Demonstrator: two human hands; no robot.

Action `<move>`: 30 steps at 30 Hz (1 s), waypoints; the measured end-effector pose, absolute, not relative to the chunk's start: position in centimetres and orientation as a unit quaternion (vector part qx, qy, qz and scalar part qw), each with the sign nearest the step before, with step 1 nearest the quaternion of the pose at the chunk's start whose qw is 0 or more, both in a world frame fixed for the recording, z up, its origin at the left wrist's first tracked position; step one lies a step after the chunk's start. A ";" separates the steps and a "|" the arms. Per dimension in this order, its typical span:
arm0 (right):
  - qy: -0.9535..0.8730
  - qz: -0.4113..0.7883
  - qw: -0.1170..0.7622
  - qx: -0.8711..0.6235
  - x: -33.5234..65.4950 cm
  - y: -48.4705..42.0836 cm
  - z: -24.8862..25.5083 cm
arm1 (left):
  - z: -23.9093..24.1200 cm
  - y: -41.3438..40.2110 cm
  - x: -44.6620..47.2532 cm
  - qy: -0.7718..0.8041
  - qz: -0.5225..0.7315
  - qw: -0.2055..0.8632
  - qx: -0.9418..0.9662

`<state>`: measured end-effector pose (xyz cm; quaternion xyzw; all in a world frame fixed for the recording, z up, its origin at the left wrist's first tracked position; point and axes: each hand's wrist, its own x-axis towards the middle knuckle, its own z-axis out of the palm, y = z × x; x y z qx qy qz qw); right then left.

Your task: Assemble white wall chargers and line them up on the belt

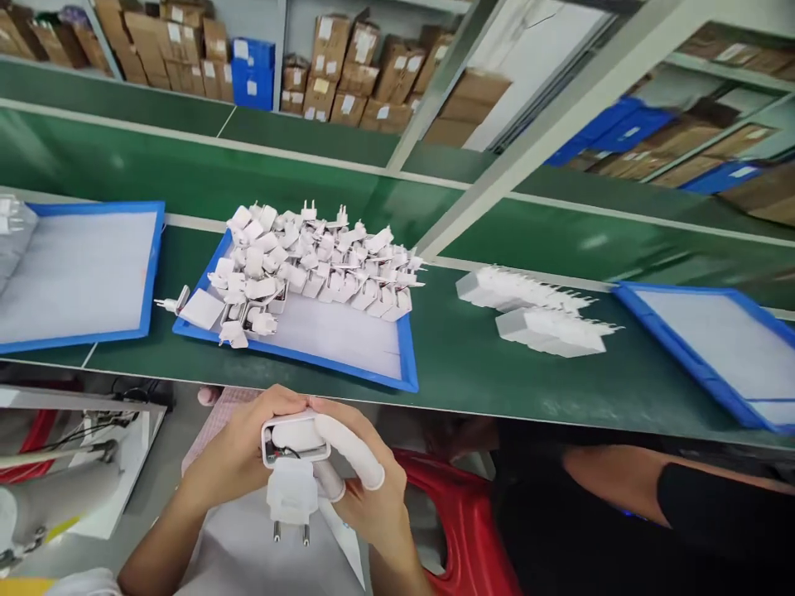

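Low in front of me, my left hand [236, 451] is closed around a white power adapter [291, 492]. The adapter's housing is open at the end facing me, and dark and red wires show inside. Its plug end, with two metal pins pointing down, sits apart from the housing just below the opening. My right hand [382, 501] grips the adapter's other side, white finger covers on its thumb and index finger. That index finger bends over the housing's opening. Beyond my hands, a blue-rimmed tray [341, 331] holds a pile of similar white adapters [310, 257].
Two rows of white adapters [546, 329] stand on the green bench [460, 372]. Blue-rimmed trays lie left [80, 273] and right [714, 331]. A red stool [460, 530] and another person's arm [621, 480] are at lower right. Shelves hold cardboard boxes [329, 50].
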<state>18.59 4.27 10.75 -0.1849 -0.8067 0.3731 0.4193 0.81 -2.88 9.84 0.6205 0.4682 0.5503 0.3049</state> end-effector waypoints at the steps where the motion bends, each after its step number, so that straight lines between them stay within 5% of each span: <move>1: -0.808 0.376 0.411 -0.192 18.4 4.2 10.5 | 9.7 -2.9 0.6 0.470 0.549 0.311 0.617; 14: -0.835 0.347 0.393 -0.168 17.3 4.4 8.5 | 8.9 -3.3 -0.6 0.502 0.472 0.378 0.619; 23: -0.792 0.337 0.412 -0.299 21.0 0.0 9.4 | 11.1 -3.3 1.9 0.442 0.435 0.444 0.647; 30: -0.783 0.331 0.426 -0.311 20.8 -3.3 8.9 | 10.4 -7.6 3.0 0.470 0.470 0.406 0.627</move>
